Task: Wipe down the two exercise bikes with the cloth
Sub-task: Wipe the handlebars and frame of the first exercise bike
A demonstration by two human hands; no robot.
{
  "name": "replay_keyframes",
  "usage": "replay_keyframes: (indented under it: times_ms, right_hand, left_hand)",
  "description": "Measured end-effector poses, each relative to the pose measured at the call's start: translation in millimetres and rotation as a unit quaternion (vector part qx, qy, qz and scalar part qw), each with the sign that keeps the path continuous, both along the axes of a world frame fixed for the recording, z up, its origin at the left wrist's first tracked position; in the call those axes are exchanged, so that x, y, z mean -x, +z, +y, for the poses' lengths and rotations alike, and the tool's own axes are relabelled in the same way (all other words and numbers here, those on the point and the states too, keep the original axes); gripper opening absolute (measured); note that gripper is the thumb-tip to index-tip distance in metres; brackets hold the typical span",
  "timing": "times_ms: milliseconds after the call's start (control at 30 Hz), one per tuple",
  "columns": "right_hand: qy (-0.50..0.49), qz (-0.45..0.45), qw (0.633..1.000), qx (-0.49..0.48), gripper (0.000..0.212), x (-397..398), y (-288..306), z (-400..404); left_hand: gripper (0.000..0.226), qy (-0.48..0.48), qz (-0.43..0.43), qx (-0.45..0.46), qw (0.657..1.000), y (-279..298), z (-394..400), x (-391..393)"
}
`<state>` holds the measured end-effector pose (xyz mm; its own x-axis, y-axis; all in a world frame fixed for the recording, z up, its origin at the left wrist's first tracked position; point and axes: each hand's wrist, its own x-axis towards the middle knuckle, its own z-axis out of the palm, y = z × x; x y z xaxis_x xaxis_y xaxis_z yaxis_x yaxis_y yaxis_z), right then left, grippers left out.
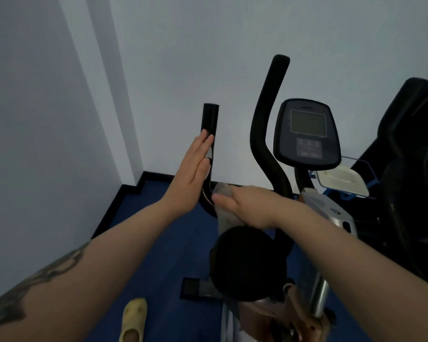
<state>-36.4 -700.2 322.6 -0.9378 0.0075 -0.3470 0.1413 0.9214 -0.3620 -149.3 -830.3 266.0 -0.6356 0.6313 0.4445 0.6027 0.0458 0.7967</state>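
— Where was the cloth?

— The grey cloth [223, 213] was in the right hand [247, 206], low on the exercise bike [307, 129], at the bend where the left handlebar [210, 124] curved down toward the frame. The thumb lay over the top of the fabric and the rest of the cloth hung below the hand, just above the black saddle [247, 262].

— So that hand was closed on it?

— Yes, thumb and fingers gripped the cloth against the bar's lower curve.

— And the other one?

— The left hand [195, 169] was flat, fingers straight and held together, laid against the side of the left handlebar just under its black foam grip. It held nothing; the fingertips touched the bar.

— What else showed of the bike?

— The right handlebar [267, 134] rose in a long S-curve beside the console [307, 132], whose screen was dark. Below the saddle a silver seat post [319, 297] ran down, and a black foot of the frame [195, 288] sat on the blue floor [158, 243].

— The second bike?

— A dark machine [410, 169] stood at the right edge, close beside the first, too shadowed to tell its parts. Between the two lay a pale tray-like thing in a blue wire holder [344, 183].

— Anything underfoot?

— A yellow shoe [134, 319] near the bottom edge, and white walls [183, 58] meeting in a corner behind.
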Motion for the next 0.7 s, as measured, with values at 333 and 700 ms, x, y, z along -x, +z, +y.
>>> replay_keyframes:
  times_ms: [333,700]
  right_hand:
    - [-0.18,0.263,0.933,0.164,0.033,-18,15,-5]
    - [-0.289,0.395,0.871,0.033,0.035,-98,-11,-46]
  left_hand:
    - [0.048,0.011,0.006,0.023,1.0,6,-2,-3]
    - [0.034,0.046,-0.175,-0.079,0.98,22,-29,-107]
